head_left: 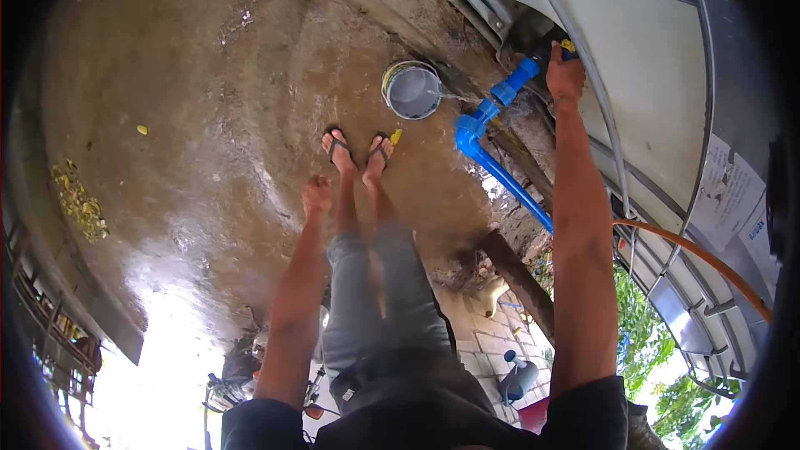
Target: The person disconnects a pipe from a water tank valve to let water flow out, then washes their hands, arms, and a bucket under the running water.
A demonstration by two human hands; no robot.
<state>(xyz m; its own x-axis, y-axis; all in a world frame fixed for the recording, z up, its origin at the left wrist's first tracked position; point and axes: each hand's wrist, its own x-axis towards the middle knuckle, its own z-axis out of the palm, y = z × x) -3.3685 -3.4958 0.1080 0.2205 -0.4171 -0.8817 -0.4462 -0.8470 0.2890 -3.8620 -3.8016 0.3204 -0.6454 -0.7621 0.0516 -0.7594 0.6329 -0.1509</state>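
Observation:
My right hand (566, 75) is raised at the upper right, its fingers closed at a small yellow and dark fitting (568, 47) beside the white tank (642, 75). Just left of it runs a blue pipe (500, 173) with joints. Water comes from the pipe's side toward a bucket (412, 90), which stands on the wet floor and holds greyish water. My left hand (317, 194) hangs low near my left foot, its fingers curled; whether anything small is inside cannot be made out.
My feet in flip-flops (337, 150) stand below the bucket on wet concrete (208, 117). Metal bars cage the tank at the right, with an orange hose (700, 254) below. Fallen leaves (79, 200) lie at the left. A watering can (518, 379) is on the paving.

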